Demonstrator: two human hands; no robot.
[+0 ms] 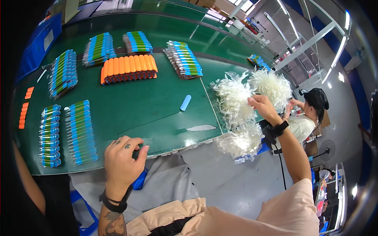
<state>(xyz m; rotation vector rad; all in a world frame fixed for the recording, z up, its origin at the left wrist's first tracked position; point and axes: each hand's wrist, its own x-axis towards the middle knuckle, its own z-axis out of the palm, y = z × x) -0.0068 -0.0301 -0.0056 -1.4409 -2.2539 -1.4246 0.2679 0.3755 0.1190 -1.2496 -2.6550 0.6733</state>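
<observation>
Near the table's front edge, my left hand (125, 159) is empty, its fingers bent and the thumb held apart from them. My right hand (263, 105) reaches into the loose heap of small clear plastic sleeves (235, 96), thumb and fingertips pinched together. Whether a sleeve is between them I cannot make out. A second heap of sleeves (271, 84) lies just beyond that hand, and a third heap (241, 141) sits nearer me at the table's edge. Between my hands, a single light-blue rounded strip (185, 103) lies on the green tabletop (153, 118).
Stacks of blue-and-green wrapped strips (63, 74) stand at the left and back, around a block of orange strips (129, 67). Small orange pieces (23, 115) lie far left. A person in a black cap (316, 99) works at right. Another person's arm (29, 179) shows at lower left.
</observation>
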